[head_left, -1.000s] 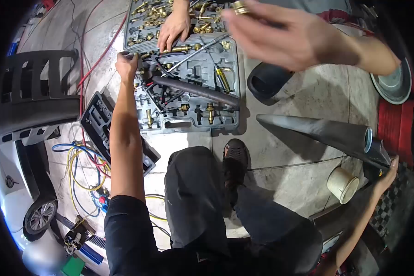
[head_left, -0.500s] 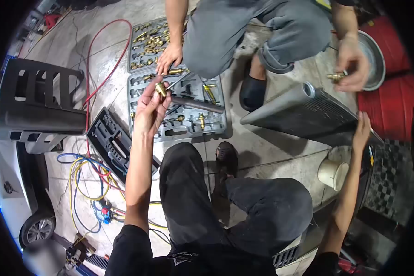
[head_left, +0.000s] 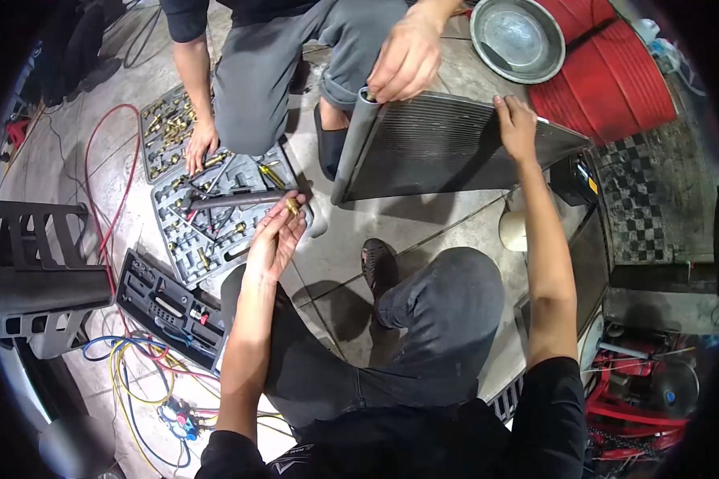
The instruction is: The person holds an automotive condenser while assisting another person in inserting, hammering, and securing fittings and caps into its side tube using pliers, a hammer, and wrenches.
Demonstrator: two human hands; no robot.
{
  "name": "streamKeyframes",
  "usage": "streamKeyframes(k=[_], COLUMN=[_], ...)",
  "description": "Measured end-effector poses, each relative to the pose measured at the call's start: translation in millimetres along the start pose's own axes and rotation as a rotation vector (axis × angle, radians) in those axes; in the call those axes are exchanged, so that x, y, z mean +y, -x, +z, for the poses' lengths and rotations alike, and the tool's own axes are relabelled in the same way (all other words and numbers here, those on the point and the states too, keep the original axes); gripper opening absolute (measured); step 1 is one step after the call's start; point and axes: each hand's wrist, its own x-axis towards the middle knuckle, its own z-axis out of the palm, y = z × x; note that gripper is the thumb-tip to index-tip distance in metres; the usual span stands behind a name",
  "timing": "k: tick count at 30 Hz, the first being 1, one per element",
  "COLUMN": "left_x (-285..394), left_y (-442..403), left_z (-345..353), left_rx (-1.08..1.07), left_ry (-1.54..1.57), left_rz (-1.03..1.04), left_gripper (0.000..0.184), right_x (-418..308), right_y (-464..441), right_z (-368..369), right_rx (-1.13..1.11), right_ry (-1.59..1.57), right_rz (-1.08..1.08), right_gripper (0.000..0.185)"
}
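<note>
Fingers of the left hand (head_left: 276, 239) pinch one brass fitting (head_left: 293, 207) beside one open grey case (head_left: 252, 223), while the right hand (head_left: 518, 132) grips one radiator (head_left: 435, 140) by its top edge, one co-worker's hand (head_left: 408, 57) at its tube end, another co-worker's hand (head_left: 203, 142) over the case.

A short brass fitting (head_left: 293, 207) tilts in the left hand (head_left: 276, 238). The dark, finned radiator (head_left: 431, 148) stands aslant, top edge in the right hand (head_left: 518, 129), lower edge apparently on the floor (head_left: 427, 229).

Pale tiled floor (head_left: 331, 239) with dark seams — dark plastic stool (head_left: 48, 289) at left, checkered patch (head_left: 633, 203) at right.
</note>
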Motion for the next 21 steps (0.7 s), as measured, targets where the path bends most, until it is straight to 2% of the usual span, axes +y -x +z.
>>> streamKeyframes(k=[4,11,21], left_x=[-13,-26,-17], left_y=[-22,-45,-42], left_z=[-10,-27,-31], left_rx=[-0.024,0.274,0.228], left_ry=[-0.164,-0.158,-0.128], left_rz=[-0.067,-0.119,-0.118], left_gripper=[0.035,0.029,0.031], right_x=[-4,-7,-10], right_y=[6,13,17], right_z=[-2,-4,-8], right_rx=[0.004,0.064,0.064], right_ry=[0.034,-0.011,-0.007], right_rz=[0.026,0.001,0.008], right_gripper=[0.044,0.04,0.041])
